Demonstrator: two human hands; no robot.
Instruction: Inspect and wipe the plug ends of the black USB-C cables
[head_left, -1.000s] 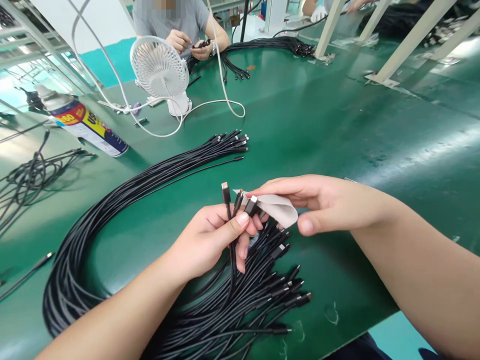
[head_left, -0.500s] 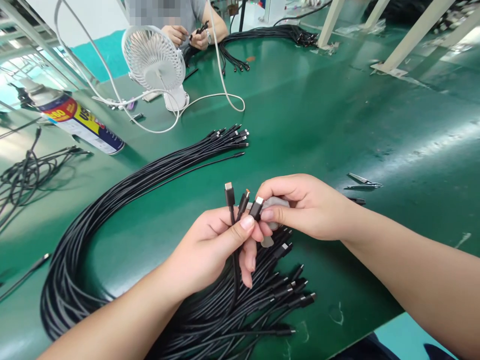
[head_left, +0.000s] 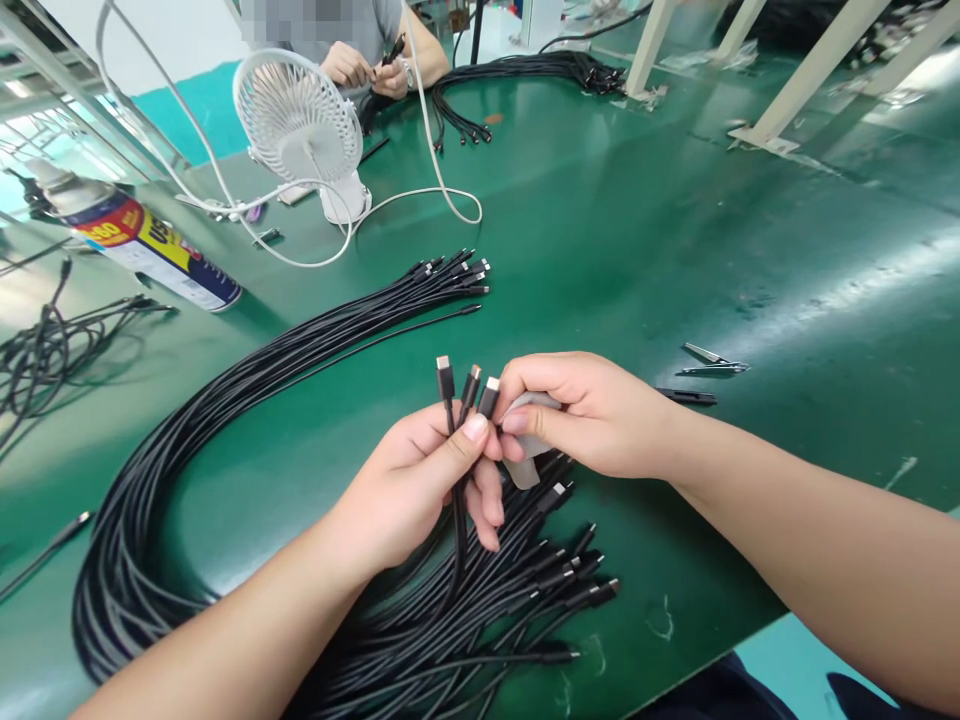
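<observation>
Three black USB cables (head_left: 445,380) stand fanned out in my left hand (head_left: 431,465), their connector ends pointing up and the thumb pressed over them. My right hand (head_left: 577,410) is closed beside the rightmost connector (head_left: 489,397), pinching a greyish-white cloth (head_left: 525,470) that hangs below its fingers. Its fingertips meet the left hand's fingers. Under both hands lies a large bundle of black cables (head_left: 150,500), curving round in a U, with connector ends at the lower right and at the upper middle.
A white fan (head_left: 300,120) and a spray can (head_left: 154,240) stand at the left, near tangled black cables (head_left: 52,350). Tweezers (head_left: 712,362) lie at the right on the green table (head_left: 600,250). Across it, a co-worker's hands (head_left: 367,72) hold cables.
The right hand's fingertips have slid down off the rightmost connector, which now shows more fully. The cloth hangs lower. The whole view has shifted slightly.
</observation>
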